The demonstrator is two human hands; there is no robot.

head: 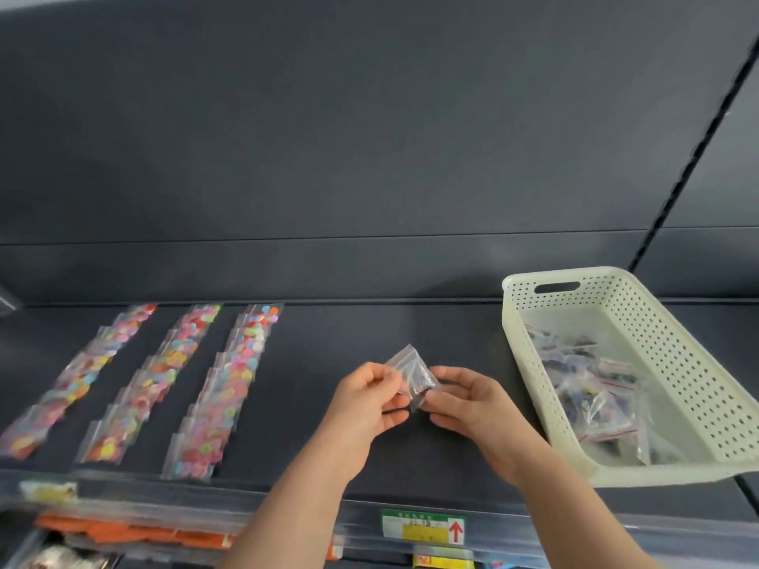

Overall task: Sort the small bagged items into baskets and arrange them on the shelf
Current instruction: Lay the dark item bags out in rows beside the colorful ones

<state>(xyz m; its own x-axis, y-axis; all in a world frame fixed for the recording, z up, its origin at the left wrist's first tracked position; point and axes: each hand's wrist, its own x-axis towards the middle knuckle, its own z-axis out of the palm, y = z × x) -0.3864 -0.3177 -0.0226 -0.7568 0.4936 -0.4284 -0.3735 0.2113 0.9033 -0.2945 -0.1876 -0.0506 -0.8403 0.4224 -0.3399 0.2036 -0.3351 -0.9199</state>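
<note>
Both hands meet over the dark shelf (369,326) at centre frame, pinching one small clear zip bag (412,373) between them. Left hand (363,398) has thumb and forefinger closed on the bag's left edge, other fingers curled loosely underneath. Right hand (468,398) grips the bag's lower right side with thumb and fingertips, palm turned inward. The bag is tilted, one corner pointing up toward 12 o'clock, held just above the shelf surface; contents look dark and small, too blurred to identify. A thin dark band (396,410) loops between the two hands below the bag; cannot tell what it is. At 3 o'clock from the hands sits a cream perforated plastic basket (673,351), angled on the shelf, with a slot handle in its far wall, holding a loose pile of similar clear bags with red zip lines (595,400). At 9 o'clock, three rows of overlapping clear packets of multicoloured buttons (143,379) lie flat on the shelf, running front to back. At 6 o'clock, the shelf's front rail carries a green and yellow price label with a red arrow (423,526).
</note>
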